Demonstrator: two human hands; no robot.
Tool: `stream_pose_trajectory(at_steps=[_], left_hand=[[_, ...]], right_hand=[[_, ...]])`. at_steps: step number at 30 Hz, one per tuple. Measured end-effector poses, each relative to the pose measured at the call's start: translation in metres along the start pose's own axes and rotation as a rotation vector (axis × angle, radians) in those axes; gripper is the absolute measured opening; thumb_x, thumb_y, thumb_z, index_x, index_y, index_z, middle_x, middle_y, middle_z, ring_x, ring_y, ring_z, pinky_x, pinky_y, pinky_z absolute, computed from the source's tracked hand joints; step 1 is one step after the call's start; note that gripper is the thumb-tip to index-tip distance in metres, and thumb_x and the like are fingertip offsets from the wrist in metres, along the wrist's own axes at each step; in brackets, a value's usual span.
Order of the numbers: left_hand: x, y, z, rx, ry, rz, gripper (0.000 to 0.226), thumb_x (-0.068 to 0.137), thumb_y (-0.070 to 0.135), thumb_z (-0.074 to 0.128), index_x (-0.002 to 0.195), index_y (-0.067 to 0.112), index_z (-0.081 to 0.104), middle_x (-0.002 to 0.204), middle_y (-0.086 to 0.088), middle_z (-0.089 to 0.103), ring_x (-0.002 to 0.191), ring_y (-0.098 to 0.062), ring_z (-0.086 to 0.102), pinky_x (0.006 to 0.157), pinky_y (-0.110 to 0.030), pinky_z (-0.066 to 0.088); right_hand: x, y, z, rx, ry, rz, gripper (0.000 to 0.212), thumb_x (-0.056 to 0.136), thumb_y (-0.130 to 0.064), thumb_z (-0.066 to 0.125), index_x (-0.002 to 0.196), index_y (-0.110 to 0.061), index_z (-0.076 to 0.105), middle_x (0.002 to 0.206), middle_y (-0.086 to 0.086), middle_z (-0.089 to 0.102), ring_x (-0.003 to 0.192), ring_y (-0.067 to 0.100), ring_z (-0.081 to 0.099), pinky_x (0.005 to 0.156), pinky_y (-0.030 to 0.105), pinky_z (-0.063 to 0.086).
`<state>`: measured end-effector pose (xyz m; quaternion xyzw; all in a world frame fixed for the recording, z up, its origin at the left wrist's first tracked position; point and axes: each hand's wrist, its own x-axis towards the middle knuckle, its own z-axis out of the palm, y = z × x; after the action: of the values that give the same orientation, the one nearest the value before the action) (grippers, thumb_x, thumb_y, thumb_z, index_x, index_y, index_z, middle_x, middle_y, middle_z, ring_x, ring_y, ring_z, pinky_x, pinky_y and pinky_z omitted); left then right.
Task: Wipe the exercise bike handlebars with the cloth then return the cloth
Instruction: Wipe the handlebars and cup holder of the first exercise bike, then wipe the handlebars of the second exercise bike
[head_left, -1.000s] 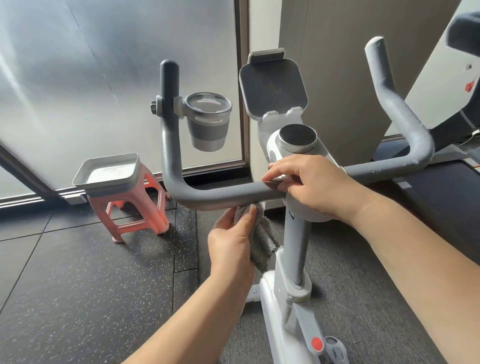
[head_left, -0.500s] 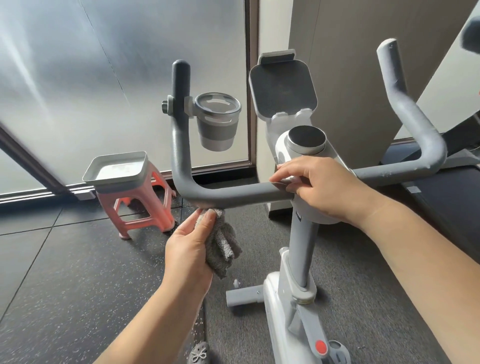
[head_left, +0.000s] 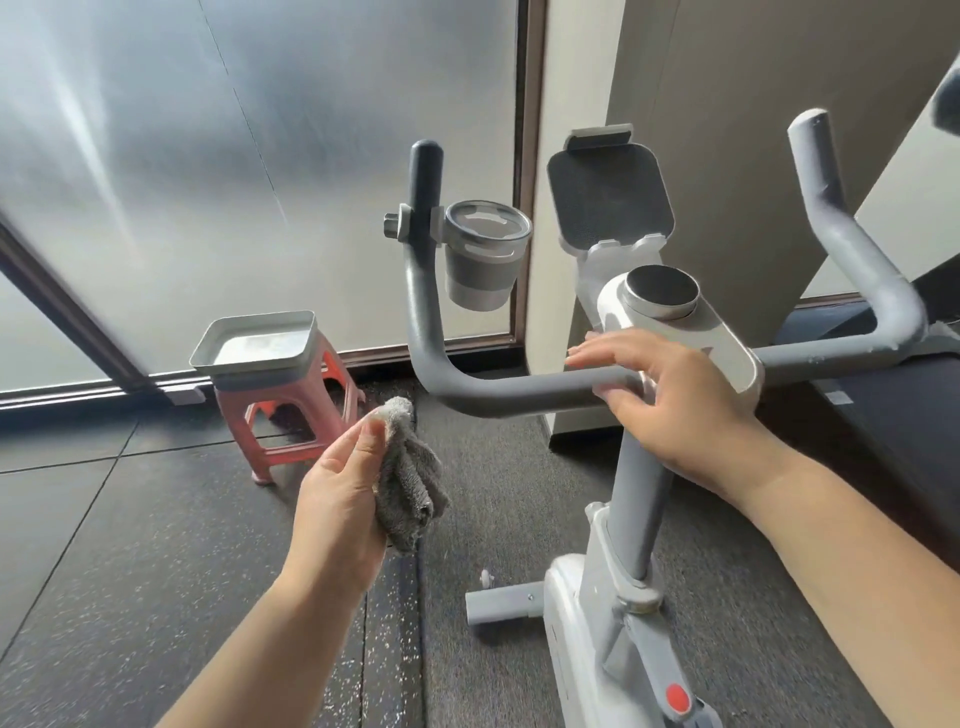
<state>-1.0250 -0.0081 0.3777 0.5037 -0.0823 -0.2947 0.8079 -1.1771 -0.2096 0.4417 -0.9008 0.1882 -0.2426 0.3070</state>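
The grey handlebars (head_left: 509, 397) of the exercise bike run across the middle, with upright ends at left and right. My left hand (head_left: 337, 499) holds a bunched grey cloth (head_left: 410, 478) below and left of the bar's left bend, clear of the bar. My right hand (head_left: 675, 395) rests at the bar's centre beside the white console, its fingers loosened and spread over the bar rather than wrapped tight.
A grey tray (head_left: 254, 345) sits on a pink stool (head_left: 291, 415) at left by the frosted glass wall. A cup holder (head_left: 485, 254) hangs on the left upright. A tablet rest (head_left: 608, 189) stands above the console knob (head_left: 661, 292). The bike's post and base (head_left: 597, 613) are below.
My left hand has carried the cloth from under the bar leftward and down, off the handlebar. My right hand's fingers have lifted and loosened on the bar.
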Motion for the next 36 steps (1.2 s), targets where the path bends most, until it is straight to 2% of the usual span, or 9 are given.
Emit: stream_pose_trajectory(at_steps=[4,7,9,11,14,20,25,32,36], left_hand=[[-0.001,-0.001,-0.022,-0.007,-0.110,-0.116,0.044,0.075,0.010,0.064,0.119,0.005,0.062,0.117,-0.015,0.066,0.101,-0.027,0.061,0.081,-0.037,0.054],[0.001,0.001,-0.040,-0.030,-0.155,-0.186,0.051,0.071,0.006,0.057,0.122,0.003,0.058,0.122,-0.022,0.061,0.101,-0.031,0.060,0.086,-0.041,0.051],[0.001,0.005,-0.053,0.022,-0.165,-0.198,0.044,0.078,0.008,0.057,0.122,0.003,0.059,0.119,-0.023,0.062,0.103,-0.034,0.060,0.094,-0.049,0.044],[0.000,0.009,-0.066,0.058,-0.203,-0.207,0.031,0.092,0.013,0.048,0.119,0.003,0.060,0.113,-0.020,0.065,0.102,-0.032,0.062,0.092,-0.045,0.046],[-0.007,0.016,-0.084,0.037,-0.225,-0.303,0.036,0.099,0.031,0.038,0.109,0.008,0.063,0.103,-0.015,0.066,0.094,-0.023,0.064,0.083,-0.036,0.050],[-0.024,0.020,-0.129,0.159,-0.515,-0.462,0.077,0.086,0.065,0.025,0.141,0.013,0.038,0.138,-0.009,0.052,0.129,-0.019,0.047,0.115,-0.043,0.024],[-0.030,0.024,-0.165,0.601,-0.544,-0.415,0.070,0.089,0.065,0.023,0.139,0.021,0.042,0.142,0.012,0.041,0.131,-0.005,0.036,0.115,-0.034,0.020],[-0.042,0.008,-0.225,1.452,-0.542,-0.025,0.051,0.101,0.040,0.028,0.144,0.014,0.034,0.152,-0.002,0.032,0.140,-0.015,0.027,0.112,-0.027,0.018],[-0.061,-0.004,-0.262,1.773,-0.620,0.088,0.056,0.099,0.047,0.024,0.147,0.017,0.028,0.155,-0.003,0.027,0.142,-0.019,0.021,0.117,-0.033,0.015]], right_hand=[[-0.018,-0.034,0.047,0.074,0.045,-0.065,0.038,0.081,0.004,0.062,0.105,-0.024,0.070,0.105,-0.016,0.065,0.104,-0.004,0.057,0.094,0.005,0.038],[-0.026,-0.058,0.095,0.208,-0.058,0.122,0.028,0.088,-0.009,0.063,0.112,-0.022,0.068,0.107,-0.008,0.065,0.099,0.005,0.063,0.093,0.016,0.045],[-0.032,-0.073,0.128,0.285,-0.128,0.286,0.030,0.092,-0.018,0.059,0.122,-0.020,0.062,0.116,-0.006,0.063,0.104,0.004,0.061,0.091,0.011,0.044],[-0.038,-0.089,0.161,0.336,-0.166,0.384,0.035,0.095,-0.025,0.054,0.129,-0.020,0.057,0.123,-0.007,0.062,0.110,0.004,0.058,0.091,0.006,0.041],[-0.048,-0.114,0.200,0.356,-0.158,0.502,0.033,0.096,-0.037,0.049,0.124,-0.023,0.059,0.116,-0.005,0.067,0.107,0.012,0.061,0.097,0.031,0.048],[-0.078,-0.148,0.238,0.433,-0.022,0.746,0.021,0.087,-0.047,0.059,0.091,-0.027,0.056,0.087,-0.006,0.069,0.084,0.011,0.066,0.078,0.032,0.053],[-0.104,-0.149,0.249,0.354,0.069,0.880,0.009,0.092,-0.026,0.052,0.097,-0.019,0.054,0.086,-0.002,0.062,0.081,0.016,0.060,0.072,0.031,0.047],[-0.150,-0.140,0.265,0.310,0.022,0.980,0.036,0.089,-0.020,0.041,0.125,-0.028,0.042,0.094,-0.001,0.063,0.087,0.026,0.065,0.080,0.036,0.051],[-0.184,-0.146,0.267,0.347,0.031,0.961,0.027,0.094,-0.019,0.044,0.117,-0.033,0.041,0.092,-0.001,0.060,0.065,0.027,0.064,0.058,0.035,0.053]])
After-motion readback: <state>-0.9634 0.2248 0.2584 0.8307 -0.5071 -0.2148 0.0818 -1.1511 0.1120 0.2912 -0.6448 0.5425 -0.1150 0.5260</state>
